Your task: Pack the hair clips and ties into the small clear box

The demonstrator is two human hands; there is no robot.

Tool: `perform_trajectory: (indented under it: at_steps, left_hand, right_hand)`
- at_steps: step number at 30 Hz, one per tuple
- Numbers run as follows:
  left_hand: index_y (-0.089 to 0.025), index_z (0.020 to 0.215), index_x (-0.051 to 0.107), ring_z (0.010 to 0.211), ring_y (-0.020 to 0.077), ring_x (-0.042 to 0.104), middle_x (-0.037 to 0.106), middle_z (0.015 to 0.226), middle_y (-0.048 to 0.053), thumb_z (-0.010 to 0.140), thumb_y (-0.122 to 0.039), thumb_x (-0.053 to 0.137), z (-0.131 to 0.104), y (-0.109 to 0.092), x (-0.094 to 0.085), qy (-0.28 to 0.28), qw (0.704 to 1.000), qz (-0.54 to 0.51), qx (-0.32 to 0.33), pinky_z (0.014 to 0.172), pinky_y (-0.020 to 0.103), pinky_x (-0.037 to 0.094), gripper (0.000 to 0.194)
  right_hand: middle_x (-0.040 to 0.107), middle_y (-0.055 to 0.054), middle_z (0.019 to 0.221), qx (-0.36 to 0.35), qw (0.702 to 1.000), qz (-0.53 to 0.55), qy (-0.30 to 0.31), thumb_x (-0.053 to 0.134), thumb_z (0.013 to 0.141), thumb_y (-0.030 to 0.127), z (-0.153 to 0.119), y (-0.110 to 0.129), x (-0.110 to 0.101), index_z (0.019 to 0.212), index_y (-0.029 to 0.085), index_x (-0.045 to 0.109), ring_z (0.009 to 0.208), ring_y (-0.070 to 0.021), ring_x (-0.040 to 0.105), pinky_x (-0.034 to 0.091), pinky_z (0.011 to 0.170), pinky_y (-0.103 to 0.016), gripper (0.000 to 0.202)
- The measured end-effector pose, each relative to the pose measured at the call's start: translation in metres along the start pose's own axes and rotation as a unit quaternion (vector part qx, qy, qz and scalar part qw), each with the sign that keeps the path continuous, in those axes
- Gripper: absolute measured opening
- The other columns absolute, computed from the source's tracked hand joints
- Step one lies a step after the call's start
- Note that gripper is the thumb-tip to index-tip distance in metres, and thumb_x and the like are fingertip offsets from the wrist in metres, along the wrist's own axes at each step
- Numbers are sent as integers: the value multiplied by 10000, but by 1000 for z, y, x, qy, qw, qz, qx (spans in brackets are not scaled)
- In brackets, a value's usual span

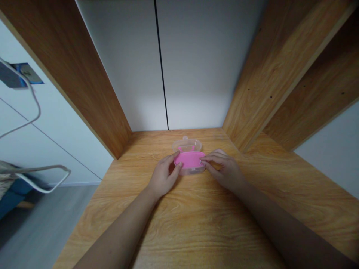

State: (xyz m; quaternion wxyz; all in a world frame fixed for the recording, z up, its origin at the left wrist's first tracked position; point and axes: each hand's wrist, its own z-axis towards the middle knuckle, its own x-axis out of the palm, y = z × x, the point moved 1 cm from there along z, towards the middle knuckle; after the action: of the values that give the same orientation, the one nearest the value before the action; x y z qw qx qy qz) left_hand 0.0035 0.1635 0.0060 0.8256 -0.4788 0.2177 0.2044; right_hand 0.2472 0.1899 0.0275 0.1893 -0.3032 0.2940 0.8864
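A small clear plastic case (192, 172) sits on the wooden desktop with its see-through lid (186, 144) tipped back, away from me. Inside its base lies a pink oval insert (190, 160). My left hand (165, 173) grips the left end of the case, forefinger on the far edge and thumb on the near edge of the pink piece. At the right end, my right hand (223, 168) is closed in a pinch over the insert. A tiny whitish bit shows at those fingertips, too small to name.
The wooden desktop (174, 231) runs back to a white panel (193, 74) with a dark vertical seam. Wooden uprights stand at the left (84, 86) and right (269, 74). A white cable (37, 108) hangs at the far left, over the grey floor (61, 213).
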Motion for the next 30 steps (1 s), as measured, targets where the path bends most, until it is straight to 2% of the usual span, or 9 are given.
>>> perform_trajectory:
  at_steps: [11, 14, 19, 27, 30]
  left_hand:
    - [-186, 1385, 574, 1231, 246, 634, 650, 1369, 107, 995, -377, 527, 0, 3, 1, -1, 1000, 5, 5, 1085, 419, 487, 437]
    - [-185, 1383, 576, 1225, 246, 637, 651, 1368, 108, 994, -376, 527, 0, 4, 1, -1, 1000, 8, 5, 1080, 416, 491, 436]
    - [-171, 1380, 576, 1226, 241, 637, 651, 1368, 109, 994, -369, 526, 0, 3, 1, -1, 1000, 7, 4, 1080, 404, 494, 437]
    - [-188, 1378, 581, 1220, 248, 641, 656, 1360, 107, 992, -381, 530, 0, 2, 0, 0, 1000, 6, 3, 1079, 417, 495, 435]
    - [-188, 1380, 580, 1222, 246, 641, 655, 1362, 105, 991, -380, 531, 0, 2, 0, -1, 1000, 7, 1, 1080, 411, 495, 437]
  right_hand:
    - [733, -36, 925, 3, 1000, 6, -20, 625, 903, 159, -1, -1, -1, 1048, 284, 749, 876, -219, 639, 521, 800, -400, 228]
    - [691, -71, 1057, 6, 1000, -16, -13, 618, 894, 162, -1, -1, -1, 1088, 280, 742, 1006, -247, 625, 514, 874, -440, 258]
    - [558, -111, 1341, 26, 997, -63, 43, 569, 911, 172, -5, -3, 1, 1160, 285, 719, 1264, -306, 514, 432, 1026, -548, 312]
    - [556, -124, 1306, 32, 997, -48, 44, 566, 874, 153, -3, -3, -4, 1038, 239, 693, 1283, -313, 499, 416, 1048, -553, 224]
    - [545, -134, 1329, 28, 998, -40, 50, 574, 871, 169, -3, -2, -4, 1100, 235, 662, 1295, -315, 492, 411, 1058, -553, 254]
